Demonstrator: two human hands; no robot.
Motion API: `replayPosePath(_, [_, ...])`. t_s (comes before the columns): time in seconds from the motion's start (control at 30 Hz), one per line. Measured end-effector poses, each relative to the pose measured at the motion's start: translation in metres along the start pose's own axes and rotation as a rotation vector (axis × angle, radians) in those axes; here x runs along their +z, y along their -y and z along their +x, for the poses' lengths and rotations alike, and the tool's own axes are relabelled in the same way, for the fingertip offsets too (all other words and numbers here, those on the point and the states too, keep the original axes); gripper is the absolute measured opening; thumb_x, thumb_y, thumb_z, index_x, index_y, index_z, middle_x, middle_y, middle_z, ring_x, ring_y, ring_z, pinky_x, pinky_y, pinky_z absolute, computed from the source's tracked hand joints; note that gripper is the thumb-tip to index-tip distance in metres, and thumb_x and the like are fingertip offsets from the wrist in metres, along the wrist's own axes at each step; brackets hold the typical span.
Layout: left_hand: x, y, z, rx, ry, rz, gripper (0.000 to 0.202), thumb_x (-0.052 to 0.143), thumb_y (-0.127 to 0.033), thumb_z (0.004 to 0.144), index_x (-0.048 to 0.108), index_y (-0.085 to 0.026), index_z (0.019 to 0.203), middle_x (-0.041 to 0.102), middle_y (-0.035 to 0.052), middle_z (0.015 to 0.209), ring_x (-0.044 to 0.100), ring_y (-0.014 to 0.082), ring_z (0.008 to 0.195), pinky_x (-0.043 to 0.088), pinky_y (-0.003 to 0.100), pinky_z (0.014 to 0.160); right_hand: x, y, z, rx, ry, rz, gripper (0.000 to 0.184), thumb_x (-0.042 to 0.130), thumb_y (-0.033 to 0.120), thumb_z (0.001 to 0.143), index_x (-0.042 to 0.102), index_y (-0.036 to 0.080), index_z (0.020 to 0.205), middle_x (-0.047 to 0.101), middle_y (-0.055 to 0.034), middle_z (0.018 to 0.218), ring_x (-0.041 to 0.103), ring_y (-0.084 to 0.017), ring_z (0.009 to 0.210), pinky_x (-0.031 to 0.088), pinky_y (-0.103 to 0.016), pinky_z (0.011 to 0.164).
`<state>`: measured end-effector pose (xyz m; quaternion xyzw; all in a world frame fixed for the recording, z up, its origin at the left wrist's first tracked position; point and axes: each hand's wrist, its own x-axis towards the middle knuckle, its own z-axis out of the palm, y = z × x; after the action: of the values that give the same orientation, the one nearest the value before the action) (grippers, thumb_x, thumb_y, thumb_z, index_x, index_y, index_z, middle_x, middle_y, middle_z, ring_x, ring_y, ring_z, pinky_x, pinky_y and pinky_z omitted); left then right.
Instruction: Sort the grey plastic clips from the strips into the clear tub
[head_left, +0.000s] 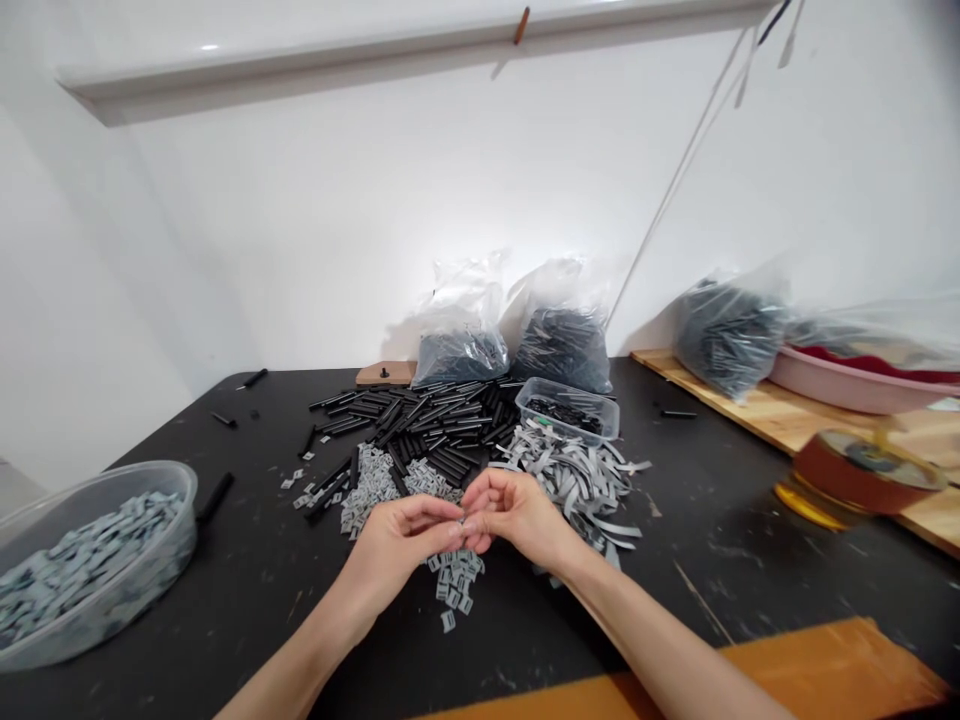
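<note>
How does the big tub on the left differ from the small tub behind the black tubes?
The left clear plastic tub is much larger than the small tub. The left tub holds grey pieces; the small tub holds black ones. The left tub stands apart from the piles; the small tub sits against the black tubes. Both are clear plastic, on the black table.

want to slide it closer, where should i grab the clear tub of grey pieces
Probably pinch the rim of the clear plastic tub from above on your side, thumb inside: the lip is the only edge on its smooth, rounded wall.
</note>
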<state>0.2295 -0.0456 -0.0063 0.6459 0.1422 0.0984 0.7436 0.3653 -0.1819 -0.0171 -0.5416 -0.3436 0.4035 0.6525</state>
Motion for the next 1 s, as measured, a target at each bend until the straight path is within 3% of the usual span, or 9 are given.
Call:
replayPosePath(0.2, [-0.010,0.005,0.002,-0.061,-0.016,-0.125,0.023,0.079,-0.027,0.072,0.074,-0.017,0.092,0.074,0.0038,0.082,0.067,0.0134,0.076,0.052,0.025,0.078,-0.009,0.018,-0.007,-0.075,0.129,-0.075,0.027,0.076,0.021,0.073,0.071,0.013,0.098,0.069,-0.0053,0.079,0.065,-0.012,0.070,0.052,-0.025,0.070])
replayPosePath(0.47, [-0.009,0.008,0.002,-0.120,0.020,-0.171,0.020,0.081,-0.026,0.070,0.074,-0.017,0.086,0.073,0.0028,0.082,0.065,0.0131,0.078,0.050,0.026,0.080,-0.012,0.017,-0.006,-0.207,0.181,-0.248,0.012,0.075,0.022,0.076,0.076,0.016,0.086,0.062,-0.0043,0.084,0.060,-0.010,0.069,0.050,-0.023,0.065])
replayPosePath(0.73, [-0.009,0.007,0.001,-0.125,0.093,-0.181,0.015,0.078,-0.023,0.073,0.075,-0.016,0.085,0.072,0.0044,0.081,0.064,0.0128,0.076,0.049,0.025,0.079,-0.013,0.025,-0.011,-0.091,0.366,-0.207,0.018,0.069,0.028,0.082,0.076,0.015,0.093,0.059,-0.0065,0.096,0.063,-0.011,0.072,0.054,-0.027,0.072])
replayPosePath(1.0, [-0.006,0.004,-0.001,-0.109,0.082,-0.193,0.018,0.080,-0.024,0.070,0.075,-0.017,0.086,0.071,0.0033,0.079,0.062,0.0125,0.075,0.049,0.025,0.078,-0.008,0.011,-0.005,0.082,0.204,-0.060,0.028,0.080,0.031,0.068,0.068,0.010,0.083,0.067,-0.0031,0.066,0.065,-0.013,0.059,0.055,-0.026,0.061])
